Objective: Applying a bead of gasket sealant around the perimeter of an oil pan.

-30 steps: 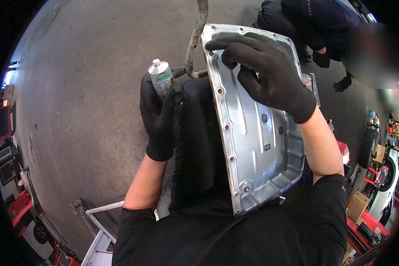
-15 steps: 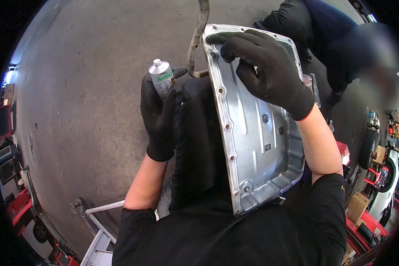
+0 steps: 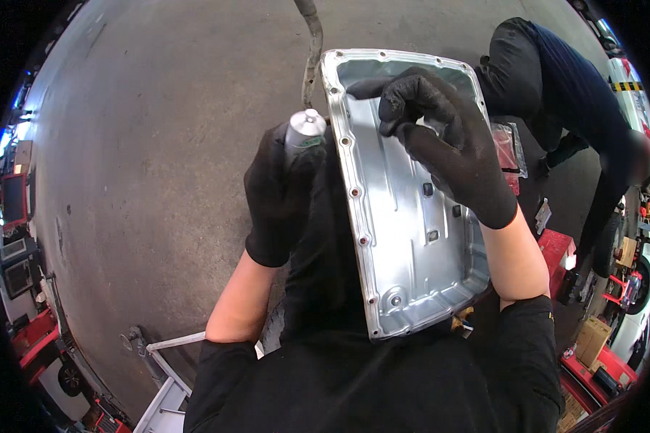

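In the head view, the person wears black gloves and looks down on a metal pan [image 3: 393,245], which is the biggest thing near the hands. The pan stands tilted on the person's right side, its hollow side turned to the eyes. Its lower end is close against the black shirt [image 3: 383,382], and it seems that the body or the lap gives it support, perhaps to leave both hands free; what carries it underneath is hidden.

The left hand [image 3: 278,195] has its grip wrapped around a silver tube [image 3: 306,124], just left of the upper part of the pan rim. The tube is held with its narrow end up, probably so that this end remains free of the fingers.

The right hand [image 3: 451,141] is over the upper inside of the pan. Its grip is half curled, with thumb and fingers near each other; one cannot tell if something small is pinched there, or if the glove touches the metal.

Beyond the rim is a bent pipe [image 3: 313,58]. On the right side lie a clear bag [image 3: 509,148] with something red and a red box [image 3: 555,252], maybe put there for easy reach. Farther, a co-worker [image 3: 574,83] bends low above the floor [image 3: 159,166].
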Tool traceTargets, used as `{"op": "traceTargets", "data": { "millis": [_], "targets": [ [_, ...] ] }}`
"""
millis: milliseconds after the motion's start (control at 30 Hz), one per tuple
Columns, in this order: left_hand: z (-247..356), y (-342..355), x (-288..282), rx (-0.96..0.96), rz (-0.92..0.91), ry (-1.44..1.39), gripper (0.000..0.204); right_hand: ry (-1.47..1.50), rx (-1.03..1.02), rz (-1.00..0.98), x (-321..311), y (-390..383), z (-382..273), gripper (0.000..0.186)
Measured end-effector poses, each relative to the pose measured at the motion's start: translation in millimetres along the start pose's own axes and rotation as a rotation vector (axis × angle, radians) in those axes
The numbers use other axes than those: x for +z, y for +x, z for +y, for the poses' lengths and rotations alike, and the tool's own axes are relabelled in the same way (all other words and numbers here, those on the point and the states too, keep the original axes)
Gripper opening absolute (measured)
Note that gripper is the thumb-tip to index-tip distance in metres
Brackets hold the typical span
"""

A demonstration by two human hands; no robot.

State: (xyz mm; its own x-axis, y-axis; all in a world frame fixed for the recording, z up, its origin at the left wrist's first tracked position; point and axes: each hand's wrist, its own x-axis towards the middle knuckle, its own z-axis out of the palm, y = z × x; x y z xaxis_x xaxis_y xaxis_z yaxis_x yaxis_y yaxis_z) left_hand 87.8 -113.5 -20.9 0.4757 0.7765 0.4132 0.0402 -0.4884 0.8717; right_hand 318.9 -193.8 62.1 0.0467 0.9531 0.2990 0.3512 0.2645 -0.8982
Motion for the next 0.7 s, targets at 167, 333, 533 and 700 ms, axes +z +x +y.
{"op": "traceTargets", "data": {
  "millis": [167,333,533,700],
  "targets": [
    [16.4,7.3,3.7,0.012,-0.031,0.167,0.027,0.202,0.045,0.0,1.3,-7.3,-9.1,0.039],
    [20.3,6.3,4.1,0.069,-0.003,0.263,0.032,0.159,0.124,-0.015,3.2,-7.2,-18.3,0.031],
    [20.4,6.4,3.6,0.12,-0.004,0.316,0.033,0.146,0.178,-0.062,-0.4,-7.5,-21.5,0.032],
    [19.9,8.3,3.9,0.104,0.001,0.275,0.032,0.128,0.17,-0.061,1.0,-7.0,-21.7,0.033]
  ]
}}
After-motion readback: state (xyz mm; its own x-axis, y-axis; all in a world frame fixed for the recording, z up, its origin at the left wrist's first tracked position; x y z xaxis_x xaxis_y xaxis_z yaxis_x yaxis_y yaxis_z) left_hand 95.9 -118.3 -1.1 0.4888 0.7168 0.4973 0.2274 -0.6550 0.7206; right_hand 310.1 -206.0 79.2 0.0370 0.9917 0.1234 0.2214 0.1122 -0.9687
